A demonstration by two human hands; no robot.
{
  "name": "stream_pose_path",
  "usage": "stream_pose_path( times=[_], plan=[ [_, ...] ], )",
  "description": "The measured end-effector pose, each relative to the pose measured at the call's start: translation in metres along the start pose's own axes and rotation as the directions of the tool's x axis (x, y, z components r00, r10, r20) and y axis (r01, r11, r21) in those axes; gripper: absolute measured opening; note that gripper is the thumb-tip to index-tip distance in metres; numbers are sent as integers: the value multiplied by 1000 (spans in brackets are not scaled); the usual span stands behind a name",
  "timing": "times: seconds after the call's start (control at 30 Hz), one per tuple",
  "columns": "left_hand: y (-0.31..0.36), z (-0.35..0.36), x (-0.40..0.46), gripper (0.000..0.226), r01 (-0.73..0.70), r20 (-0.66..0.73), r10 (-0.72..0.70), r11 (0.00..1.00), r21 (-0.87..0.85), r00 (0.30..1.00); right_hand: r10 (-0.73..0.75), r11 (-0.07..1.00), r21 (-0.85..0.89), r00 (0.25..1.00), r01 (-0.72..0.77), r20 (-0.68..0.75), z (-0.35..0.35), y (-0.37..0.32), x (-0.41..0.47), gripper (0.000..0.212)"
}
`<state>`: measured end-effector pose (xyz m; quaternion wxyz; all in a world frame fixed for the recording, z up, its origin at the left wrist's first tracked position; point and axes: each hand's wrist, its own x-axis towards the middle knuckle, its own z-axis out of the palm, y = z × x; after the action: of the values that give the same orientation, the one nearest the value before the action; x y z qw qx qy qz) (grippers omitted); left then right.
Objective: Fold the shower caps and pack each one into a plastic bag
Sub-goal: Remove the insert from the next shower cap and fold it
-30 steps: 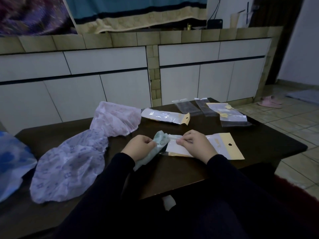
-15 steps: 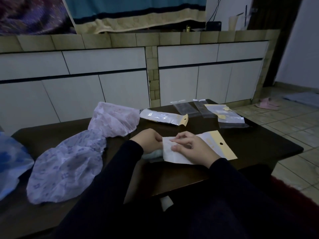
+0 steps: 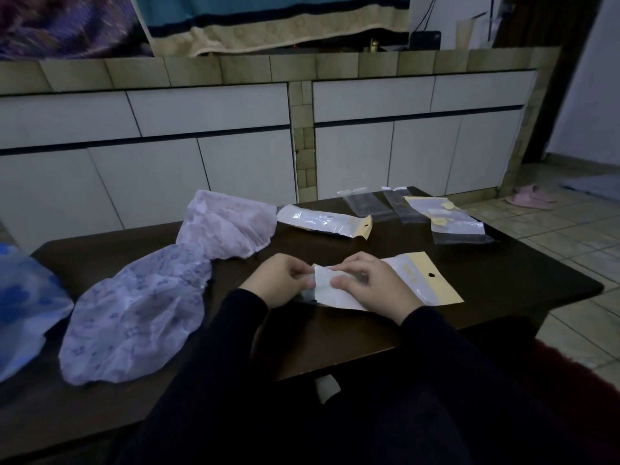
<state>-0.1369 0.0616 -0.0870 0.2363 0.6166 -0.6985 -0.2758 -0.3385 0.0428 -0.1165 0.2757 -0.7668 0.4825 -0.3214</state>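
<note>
While the right hand (image 3: 375, 286) pinches the bag (image 3: 396, 283) mouth on the tabletop (image 3: 503, 273), the left hand (image 3: 278, 283) grips the folded cap (image 3: 310, 290) right at that opening.

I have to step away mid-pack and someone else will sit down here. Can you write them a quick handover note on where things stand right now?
Left hand: pinches the folded green cap at the mouth of the bag.
Right hand: grips the open end of the yellow-header bag flat on the table.
Done: one packed bag lies further back.
Left: finish pushing the green cap in; then fold and pack the pink cap, lilac cap and blue cap on the left. Empty bags lie at the far right.
</note>
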Motion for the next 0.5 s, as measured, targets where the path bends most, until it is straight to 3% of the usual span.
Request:
stream_pose_path(
  times=[0.07, 0.13, 0.23, 0.4, 0.5],
  plan=[
    [-3, 4, 3, 20, 8, -83, -20, 990, -142, 996, -27, 999, -36, 997, 24, -67, -3, -2, -3, 31],
    [-11, 5, 3, 23, 39, -190, -89, 967, -251, 978, -85, 976, -210, 986, 54, -140, -9, -1, -7, 36],
    [-18, 8, -1, 29, 108, -296, -214, 936, -336, 931, -106, 899, -435, 989, 50, -106, -11, 0, -7, 38],
    [-18, 12, -1, 31, 139, -398, -292, 918, -371, 869, -7, 899, -438, 998, -19, -59, 0, 2, -5, 50],
    [-15, 15, 1, 24, 62, -383, -234, 910, -411, 894, 5, 907, -420, 999, -26, -51, 1, 0, -3, 50]
  ],
)
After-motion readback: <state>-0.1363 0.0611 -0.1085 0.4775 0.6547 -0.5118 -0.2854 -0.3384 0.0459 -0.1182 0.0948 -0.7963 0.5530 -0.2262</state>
